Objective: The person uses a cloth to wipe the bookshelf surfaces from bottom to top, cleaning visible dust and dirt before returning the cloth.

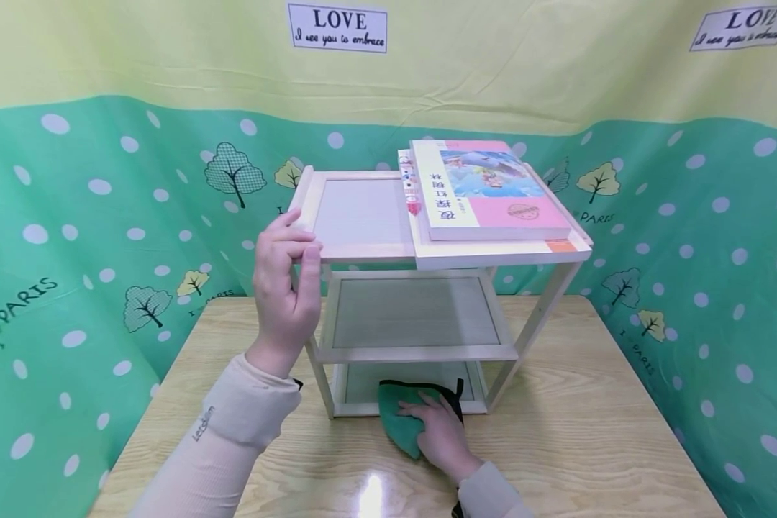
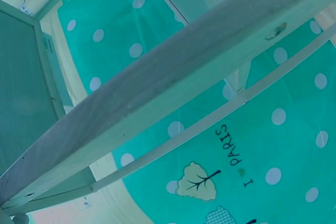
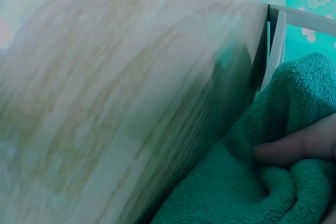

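Observation:
A white three-tier shelf (image 1: 421,352) stands on the table. My left hand (image 1: 283,280) holds the front left corner of its top tier, thumb at the front and fingers over the side rail. In the left wrist view, the shelf's pale side rail (image 2: 173,72) crosses close to the camera, and the hand is out of sight. Down at the front edge of the bottom tier, my right hand (image 1: 442,435) grips a green terry cloth (image 1: 395,410) with black edging. In the right wrist view, a fingertip sinks into the folds of this cloth (image 3: 215,187).
Two books lie stacked on the right half of the top tier: a pink-covered one (image 1: 537,212) above a larger white one (image 1: 421,248). The wood-grain table (image 1: 596,432) extends around the shelf. A green and yellow printed curtain (image 1: 71,216) hangs behind and at both sides.

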The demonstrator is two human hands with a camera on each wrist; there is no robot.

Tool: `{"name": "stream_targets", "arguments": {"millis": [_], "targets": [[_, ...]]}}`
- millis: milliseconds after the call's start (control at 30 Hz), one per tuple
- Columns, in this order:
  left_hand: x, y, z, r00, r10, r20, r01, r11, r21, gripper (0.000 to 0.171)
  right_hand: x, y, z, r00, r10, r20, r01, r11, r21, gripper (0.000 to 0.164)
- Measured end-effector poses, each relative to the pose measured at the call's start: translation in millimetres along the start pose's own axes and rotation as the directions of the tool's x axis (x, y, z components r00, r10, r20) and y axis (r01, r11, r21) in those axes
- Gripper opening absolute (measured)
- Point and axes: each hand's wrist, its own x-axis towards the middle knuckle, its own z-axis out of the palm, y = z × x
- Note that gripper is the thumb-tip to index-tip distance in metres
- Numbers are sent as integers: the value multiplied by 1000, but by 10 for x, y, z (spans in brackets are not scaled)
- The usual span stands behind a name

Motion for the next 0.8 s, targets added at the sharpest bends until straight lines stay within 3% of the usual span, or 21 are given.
{"name": "stream_targets", "arguments": {"millis": [467,800], "targets": [[-7,-3,3,1000,2,-5,-2,1000,-3,15,-16,138,-74,1000,9,-11,-8,999,48,66],[-7,-2,1,1000,-2,0,2,1000,2,16,-41,232,-160,997,62,-43,-58,996,71,66]]}}
